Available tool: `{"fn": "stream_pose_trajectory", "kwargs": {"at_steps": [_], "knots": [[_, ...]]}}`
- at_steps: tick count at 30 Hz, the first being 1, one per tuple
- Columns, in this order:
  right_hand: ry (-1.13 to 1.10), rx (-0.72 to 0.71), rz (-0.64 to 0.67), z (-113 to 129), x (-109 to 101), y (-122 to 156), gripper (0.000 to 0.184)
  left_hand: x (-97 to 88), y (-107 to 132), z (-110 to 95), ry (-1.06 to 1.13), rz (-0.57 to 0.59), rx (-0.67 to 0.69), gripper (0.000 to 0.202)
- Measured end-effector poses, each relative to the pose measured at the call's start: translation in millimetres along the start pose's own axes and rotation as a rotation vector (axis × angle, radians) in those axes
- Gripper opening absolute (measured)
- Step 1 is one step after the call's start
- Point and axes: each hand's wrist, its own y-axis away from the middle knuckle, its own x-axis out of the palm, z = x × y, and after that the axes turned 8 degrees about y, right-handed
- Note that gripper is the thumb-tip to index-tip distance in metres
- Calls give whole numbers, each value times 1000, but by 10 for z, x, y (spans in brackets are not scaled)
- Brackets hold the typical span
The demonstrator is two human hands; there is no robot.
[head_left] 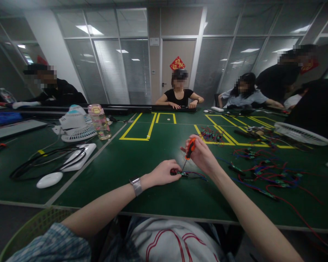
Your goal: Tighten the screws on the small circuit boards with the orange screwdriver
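In the head view, my right hand (pixel 200 153) is closed around an orange and black screwdriver (pixel 190 148), its shaft slanting down to the left. The tip meets or nearly meets a small green circuit board (pixel 184 174) on the table; exact contact is too small to tell. My left hand (pixel 168 171), below a silver watch, pinches the board's left end, where a dark coiled part shows under the fingers. Red and blue wires (pixel 198 175) trail from the board to the right, below my right wrist.
Several wired circuit boards (pixel 262 171) lie loose on the right, with a smaller bunch (pixel 211 135) behind my right hand. To the left are a white mouse (pixel 49 179), black cable, a bottle (pixel 100 122) and a fan (pixel 75 123). Other people sit across the green table (pixel 120 163).
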Motion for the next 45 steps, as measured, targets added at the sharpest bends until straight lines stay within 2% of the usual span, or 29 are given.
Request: {"fn": "stream_pose_trajectory", "kwargs": {"at_steps": [8,14,19,29,38,45], "knots": [[-1,-3,42,-15,-21,-8,21,3,-3,4,8,-7,0,15],[71,-15,-37,-47,-42,-18,28,9,-4,15,10,-2,3,15],[135,-74,-104,-88,-45,-19,26,3,1,4,9,0,-12,15],[19,-68,-112,-46,-30,-18,25,3,-1,10,7,-1,-8,14],[3,-11,70,-13,14,13,23,-6,-6,-3,9,-1,-7,15],[-24,5,35,0,36,20,22,-7,-8,-26,10,1,-18,15]]}}
